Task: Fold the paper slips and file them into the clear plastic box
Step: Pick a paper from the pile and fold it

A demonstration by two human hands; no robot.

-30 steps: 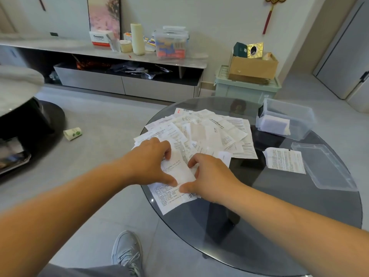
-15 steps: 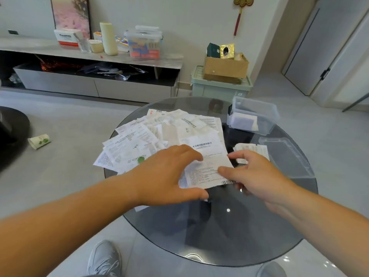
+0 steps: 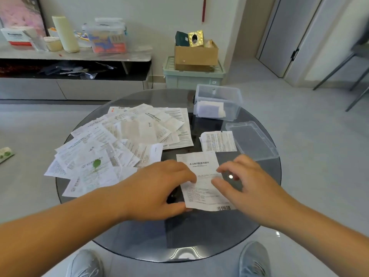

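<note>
A white paper slip with a barcode at its lower edge lies flat on the round glass table in front of me. My left hand rests on its left edge, fingertips on the paper and thumb at the lower left corner. My right hand hovers at the slip's right edge with loosely curled fingers, thumb touching the paper. A spread pile of slips covers the table's left half. The clear plastic box stands open at the far right with folded slips inside.
The box's clear lid lies at the table's right edge, one separate slip beside it. My shoes show through the glass below. A green bin carrying a cardboard box stands behind the table, and chair legs are at far right.
The slip came out of the pile, moved right between both hands, and now lies flat on the bare glass. My right hand has let go of its edge.
</note>
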